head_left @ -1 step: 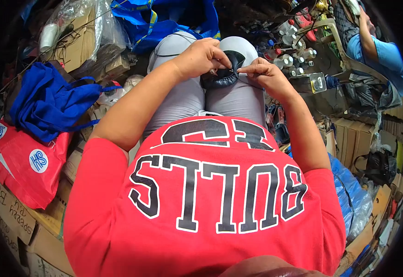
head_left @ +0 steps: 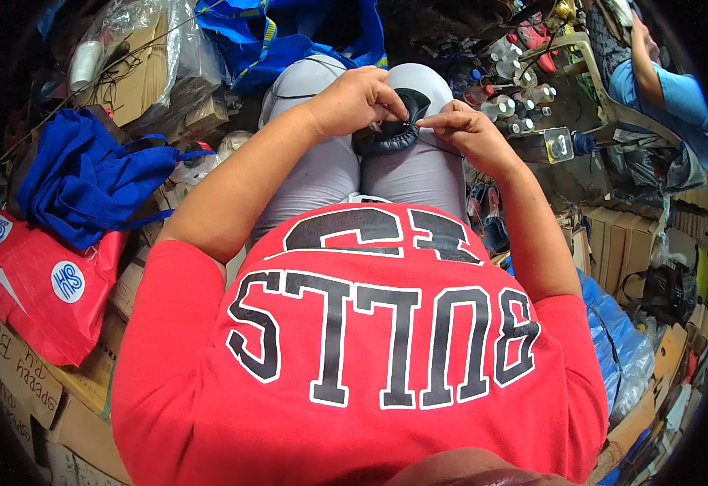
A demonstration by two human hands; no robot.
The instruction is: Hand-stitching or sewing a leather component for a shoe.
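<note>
Red shirt [head_left: 370, 364] fills lower centre of frame, grey trousers [head_left: 322, 162] above it. Blue bag [head_left: 87, 178] and red bag [head_left: 38, 292] at left. Dark round pad [head_left: 394, 130] sits on the lap, top centre. Left hand [head_left: 354, 101] grips its upper edge, right hand [head_left: 463, 130] pinches its right rim

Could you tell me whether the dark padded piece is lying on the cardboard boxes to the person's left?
No, the dark padded piece rests on the person's lap, with the left hand and right hand both gripping it.
</note>
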